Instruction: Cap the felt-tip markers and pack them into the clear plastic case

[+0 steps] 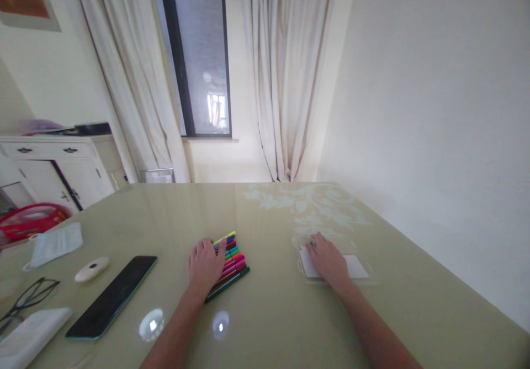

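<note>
A row of felt-tip pens (236, 261) in several colours lies side by side on the table, with a dark green one nearest me. My left hand (205, 264) is over their left ends, thumb across the pens and fingers curled, covering part of them. To the right, a clear plastic case (304, 272) lies flat, with a white card (356, 267) in or under it. My right hand (329, 261) reaches onto the case, thumb and fingers bent around a part near its far side; the fingertips are partly hidden.
On the left lie a black phone (114, 297), a white oval object (91, 269), glasses (35, 294), a white box-like object (31, 336) and a face mask (56, 242). A red basket (35, 220) stands beyond the glossy table (265, 325). A wall (434, 137) borders its right side.
</note>
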`<move>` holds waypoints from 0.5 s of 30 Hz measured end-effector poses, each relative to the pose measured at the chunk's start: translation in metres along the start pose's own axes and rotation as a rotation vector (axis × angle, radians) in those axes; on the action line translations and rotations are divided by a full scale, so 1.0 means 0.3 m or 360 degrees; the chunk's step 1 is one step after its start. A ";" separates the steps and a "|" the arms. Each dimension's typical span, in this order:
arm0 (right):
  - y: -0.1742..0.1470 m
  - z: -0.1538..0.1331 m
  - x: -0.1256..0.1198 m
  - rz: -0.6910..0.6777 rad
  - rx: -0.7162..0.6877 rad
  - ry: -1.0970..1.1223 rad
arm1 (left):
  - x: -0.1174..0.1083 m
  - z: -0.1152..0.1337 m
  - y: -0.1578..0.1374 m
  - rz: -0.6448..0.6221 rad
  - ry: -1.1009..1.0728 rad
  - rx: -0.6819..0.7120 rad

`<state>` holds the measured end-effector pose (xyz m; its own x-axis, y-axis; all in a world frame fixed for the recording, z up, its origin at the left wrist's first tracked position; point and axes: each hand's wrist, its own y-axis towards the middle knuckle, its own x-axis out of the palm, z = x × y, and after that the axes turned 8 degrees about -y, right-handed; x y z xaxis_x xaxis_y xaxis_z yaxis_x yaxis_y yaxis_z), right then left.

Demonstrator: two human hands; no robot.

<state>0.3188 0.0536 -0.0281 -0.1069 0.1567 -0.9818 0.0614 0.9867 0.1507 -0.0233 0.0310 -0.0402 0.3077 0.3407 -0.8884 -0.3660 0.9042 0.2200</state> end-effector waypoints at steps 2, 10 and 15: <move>-0.001 -0.002 -0.001 -0.0009 0.0008 -0.0001 | -0.008 0.001 -0.003 -0.0014 0.0034 -0.0005; -0.002 -0.003 0.002 0.0002 0.0006 0.0024 | -0.021 0.001 -0.024 -0.0062 0.0157 0.0086; -0.001 -0.004 -0.003 -0.0036 0.0011 0.0018 | 0.004 0.002 -0.041 -0.0224 0.0220 0.0181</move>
<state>0.3176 0.0531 -0.0270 -0.1197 0.1345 -0.9836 0.0657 0.9897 0.1274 -0.0179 0.0205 -0.0438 0.2223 0.1778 -0.9586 -0.2242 0.9662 0.1272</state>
